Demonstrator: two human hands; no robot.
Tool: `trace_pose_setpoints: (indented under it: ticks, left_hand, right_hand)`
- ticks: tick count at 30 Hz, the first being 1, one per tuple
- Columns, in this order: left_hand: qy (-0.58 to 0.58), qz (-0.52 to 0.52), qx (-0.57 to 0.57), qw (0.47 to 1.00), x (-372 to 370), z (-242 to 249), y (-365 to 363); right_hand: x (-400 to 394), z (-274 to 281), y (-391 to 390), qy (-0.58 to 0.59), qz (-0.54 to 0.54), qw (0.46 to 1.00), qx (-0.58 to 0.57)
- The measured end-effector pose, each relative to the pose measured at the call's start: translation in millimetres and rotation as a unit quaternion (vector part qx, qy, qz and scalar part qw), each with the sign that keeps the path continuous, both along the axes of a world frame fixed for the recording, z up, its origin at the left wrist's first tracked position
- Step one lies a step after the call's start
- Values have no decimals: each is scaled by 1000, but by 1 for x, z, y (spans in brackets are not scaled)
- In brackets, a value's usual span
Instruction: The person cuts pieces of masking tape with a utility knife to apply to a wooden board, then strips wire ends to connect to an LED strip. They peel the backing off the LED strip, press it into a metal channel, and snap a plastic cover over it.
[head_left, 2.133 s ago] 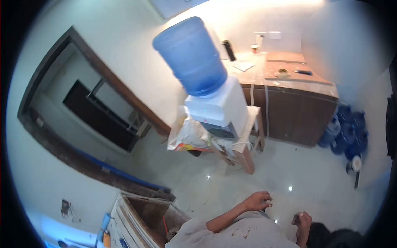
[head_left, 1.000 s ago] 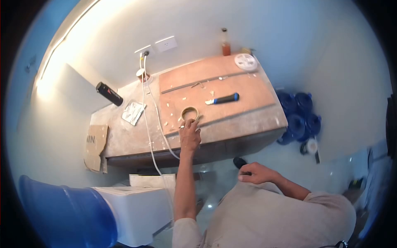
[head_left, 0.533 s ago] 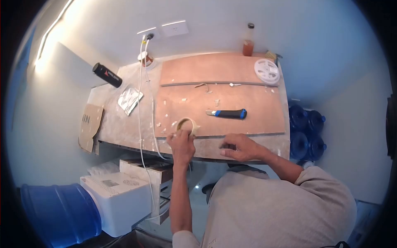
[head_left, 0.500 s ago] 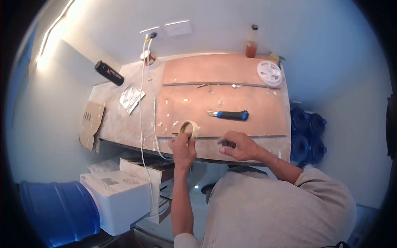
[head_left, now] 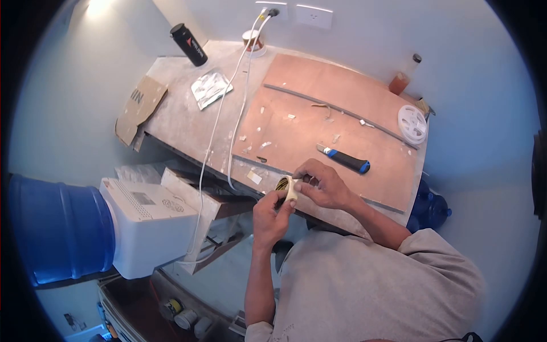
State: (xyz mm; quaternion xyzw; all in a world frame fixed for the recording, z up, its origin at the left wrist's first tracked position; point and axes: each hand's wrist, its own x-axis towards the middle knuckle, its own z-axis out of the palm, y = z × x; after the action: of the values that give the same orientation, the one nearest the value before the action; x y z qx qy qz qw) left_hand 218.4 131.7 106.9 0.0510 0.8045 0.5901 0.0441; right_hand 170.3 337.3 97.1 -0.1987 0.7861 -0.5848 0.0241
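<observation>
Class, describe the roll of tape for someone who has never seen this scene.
Find the long worktop against the wall, then follow its near edge to the left hand and right hand. Between them is the roll of tape: a cream ring with an open middle, unlike the spoked white reel.

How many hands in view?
2: the left hand grips the tape roll at its lower left; the right hand has its fingertips at the roll's upper right. Some fingers are partly hidden; no other hands show.
</observation>
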Motion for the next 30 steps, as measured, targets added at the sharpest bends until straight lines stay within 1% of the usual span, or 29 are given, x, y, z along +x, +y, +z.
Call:
trace_pose_setpoints:
  ticks: [2,5,7,8,10,11,12,13,14,16,17,18,20,22,24,25,26,27,28,29,30]
  left_hand:
    - [-1,-7,-10,1000,1,2,3]
    - [14,29,-28,999,1,1,7]
    - [-39,41,-31,998,0,-1,9]
    - [-39,41,-30,998,-2,-4,11]
    - [-75,66,-52,994,-7,-9,16]
    - [-76,64,-52,994,-12,-9,18]
    - [-70,50,-97,992,-20,-9,19]
    - [-66,36,-142,987,-26,-8,20]
    - [-67,35,-141,987,-32,-5,22]
    - [-162,28,-137,977,-45,3,24]
    - [-161,29,-137,977,-50,3,25]
    - [-183,32,-143,972,-54,0,25]
    - [-204,36,-151,967,-63,-13,21]
    - [-290,8,-19,957,-75,-29,15]
    - [-304,14,-20,952,-87,-36,18]
    - [-316,24,-17,948,-94,-40,20]
    - [-316,23,-18,948,-103,-58,18]
    - [-288,5,-59,956,-115,-89,15]
    - [-258,-13,-100,961,-122,-90,17]
    - [-257,-14,-101,961,-127,-93,20]
    - [-293,-2,-107,950,-128,-71,28]
  right_hand:
    - [0,-5,-2,-19,-7,1000,3]
    - [1,-11,-5,-32,-29,999,13]
    - [1,-16,-6,-28,-41,999,20]
    - [-1,-19,-6,-31,-41,998,32]
    - [-7,-26,-5,-36,-43,997,45]
    - [-12,-30,-5,-38,-39,994,91]
    - [-16,-33,-5,-39,-34,989,138]
    - [-18,-34,-6,-42,-37,989,140]
    - [-20,-36,-9,-31,-45,988,143]
    - [-26,-38,-14,-16,-51,988,148]
    - [-28,-42,-16,3,-73,986,152]
    - [-31,-44,-17,22,-95,983,155]
    - [-39,-47,-15,36,-95,980,169]
    - [-48,-54,-14,47,-100,977,181]
    - [-55,-63,-11,70,-107,967,220]
    - [-59,-64,-10,70,-109,967,220]
    - [-63,-65,-9,65,-106,960,251]
    - [-66,-67,-8,59,-104,952,281]
    - [-68,-69,-8,60,-104,952,281]
    - [-71,-72,-8,53,-104,949,293]
    - [-73,-74,-6,45,-103,946,304]
